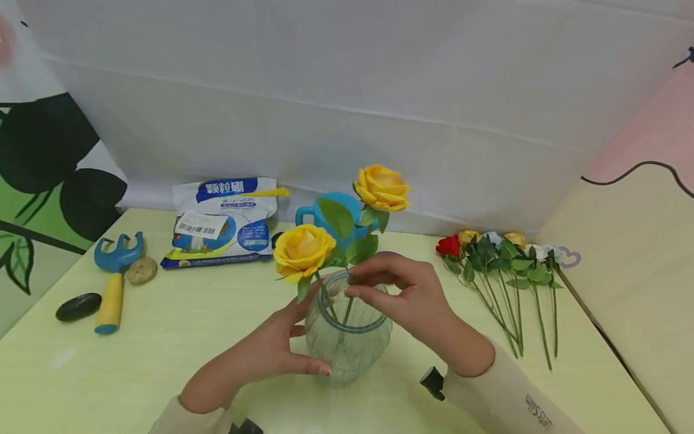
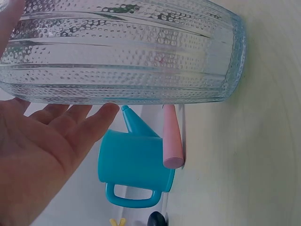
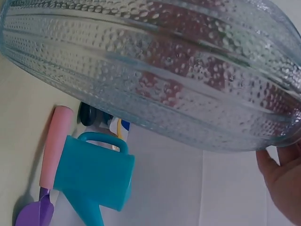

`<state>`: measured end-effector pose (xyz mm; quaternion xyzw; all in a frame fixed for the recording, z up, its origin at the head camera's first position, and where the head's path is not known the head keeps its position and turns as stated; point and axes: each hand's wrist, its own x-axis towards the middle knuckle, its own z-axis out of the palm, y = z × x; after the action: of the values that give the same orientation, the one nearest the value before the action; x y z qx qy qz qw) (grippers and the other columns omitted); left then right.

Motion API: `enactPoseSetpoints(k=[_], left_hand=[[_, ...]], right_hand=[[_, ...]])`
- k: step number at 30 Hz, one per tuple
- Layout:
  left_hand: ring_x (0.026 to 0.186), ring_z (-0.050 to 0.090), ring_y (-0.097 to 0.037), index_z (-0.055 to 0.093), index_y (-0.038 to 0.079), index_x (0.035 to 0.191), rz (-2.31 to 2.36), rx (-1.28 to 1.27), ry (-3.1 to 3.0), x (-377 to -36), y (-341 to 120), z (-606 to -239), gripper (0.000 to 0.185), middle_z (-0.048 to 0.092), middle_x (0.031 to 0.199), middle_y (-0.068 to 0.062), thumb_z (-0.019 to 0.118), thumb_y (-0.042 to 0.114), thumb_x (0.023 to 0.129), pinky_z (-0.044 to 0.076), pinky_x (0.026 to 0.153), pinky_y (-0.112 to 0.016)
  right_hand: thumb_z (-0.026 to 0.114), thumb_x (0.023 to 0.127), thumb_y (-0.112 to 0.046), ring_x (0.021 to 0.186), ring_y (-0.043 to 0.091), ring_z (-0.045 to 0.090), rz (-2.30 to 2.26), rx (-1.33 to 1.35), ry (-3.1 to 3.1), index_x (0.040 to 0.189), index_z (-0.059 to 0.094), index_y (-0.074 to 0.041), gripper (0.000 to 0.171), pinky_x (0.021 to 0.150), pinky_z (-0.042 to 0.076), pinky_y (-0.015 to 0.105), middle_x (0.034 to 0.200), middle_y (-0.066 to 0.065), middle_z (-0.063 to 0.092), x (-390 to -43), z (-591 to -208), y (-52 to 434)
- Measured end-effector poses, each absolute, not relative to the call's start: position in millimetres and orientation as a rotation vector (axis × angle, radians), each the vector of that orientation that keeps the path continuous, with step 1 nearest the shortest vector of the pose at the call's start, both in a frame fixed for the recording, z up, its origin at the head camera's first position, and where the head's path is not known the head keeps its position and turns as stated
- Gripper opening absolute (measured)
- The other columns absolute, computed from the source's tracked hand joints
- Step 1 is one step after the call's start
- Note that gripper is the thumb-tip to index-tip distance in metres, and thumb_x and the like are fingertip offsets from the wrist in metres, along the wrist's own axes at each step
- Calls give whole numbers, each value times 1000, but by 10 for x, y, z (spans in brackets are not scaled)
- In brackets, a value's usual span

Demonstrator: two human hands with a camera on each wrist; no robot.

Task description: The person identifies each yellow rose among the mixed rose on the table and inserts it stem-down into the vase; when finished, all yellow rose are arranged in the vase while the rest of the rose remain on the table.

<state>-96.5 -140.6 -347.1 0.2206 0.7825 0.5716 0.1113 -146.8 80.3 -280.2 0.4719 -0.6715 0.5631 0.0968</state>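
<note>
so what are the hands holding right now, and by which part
The left hand holds the glass vase by its side; the right hand pinches the higher yellow rose by its stem, near the vase's mouth.

There's room on the worktop (image 1: 190,325) left of the left fingers (image 1: 308,364); above the right fingers (image 1: 374,296), a rose (image 1: 382,188) blocks.

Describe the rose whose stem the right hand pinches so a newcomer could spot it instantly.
On the pale yellow table, look for the clear glass vase in the middle. At its mouth, the right hand pinches the stem of a yellow rose. In the head view, it sits higher and farther right than the vase's other yellow rose.
</note>
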Motion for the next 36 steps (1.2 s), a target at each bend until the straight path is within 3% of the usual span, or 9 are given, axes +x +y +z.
enactPoseSetpoints(k=[1,3,8,13,17,20,24,31,36], left_hand=[[127,36,-38,4,14,149,1671,633,2297,-964,-1406,-3470,108,25,148,-18,80,26,72,42,95,-47],[127,35,-38,4,14,149,1662,619,2298,-960,-1408,-3469,109,24,148,-18,80,27,72,42,95,-47],[131,30,-35,5,25,149,1663,648,2323,-950,-1412,-3470,108,23,149,-14,80,27,72,42,96,-47],[131,30,-35,7,20,149,1680,661,2321,-959,-1403,-3481,107,21,150,-13,81,26,72,42,95,-48],[131,31,-34,7,17,149,1665,606,2312,-966,-1397,-3482,107,21,150,-12,81,27,71,41,96,-47],[131,31,-35,8,20,149,1655,583,2316,-964,-1397,-3477,108,23,149,-12,81,27,71,41,96,-48],[132,29,-35,7,25,149,1654,608,2320,-962,-1396,-3469,108,24,149,-10,81,26,70,40,96,-50],[133,26,-35,7,29,149,1657,615,2304,-963,-1398,-3461,108,22,150,-7,81,26,70,39,97,-51],[133,26,-34,6,33,148,1677,663,2306,-962,-1402,-3467,108,24,150,-8,81,24,71,40,96,-51]], right_hand=[[69,74,12,74,17,66,1664,1433,-1991,93,66,2,22,66,56,32,85,11,66,-1485,-2799,798],[69,75,10,76,16,66,1618,1485,-1998,92,68,2,18,64,55,31,85,9,67,-1512,-2783,787],[70,79,1,74,10,59,1432,1571,-2065,90,72,-3,12,57,51,25,83,2,69,-1525,-2716,787],[61,84,3,70,6,50,1177,1737,-2221,94,73,-7,19,68,50,26,89,-5,70,-1504,-2573,894],[50,81,10,88,11,62,1149,1902,-2295,94,73,-7,31,85,50,31,94,-3,70,-1495,-2413,1048],[47,78,17,96,16,63,1236,1945,-2273,95,72,-5,37,84,51,32,96,1,70,-1510,-2322,1206],[44,73,23,84,14,61,1300,1913,-2211,90,70,-6,43,71,51,26,92,2,68,-1578,-2253,1447],[31,75,27,94,20,63,1527,1851,-2202,94,69,-3,52,83,50,26,95,9,69,-1718,-2242,1886],[27,83,23,89,20,64,1604,1527,-2304,95,67,4,45,79,50,23,92,13,69,-1812,-2285,2116]])
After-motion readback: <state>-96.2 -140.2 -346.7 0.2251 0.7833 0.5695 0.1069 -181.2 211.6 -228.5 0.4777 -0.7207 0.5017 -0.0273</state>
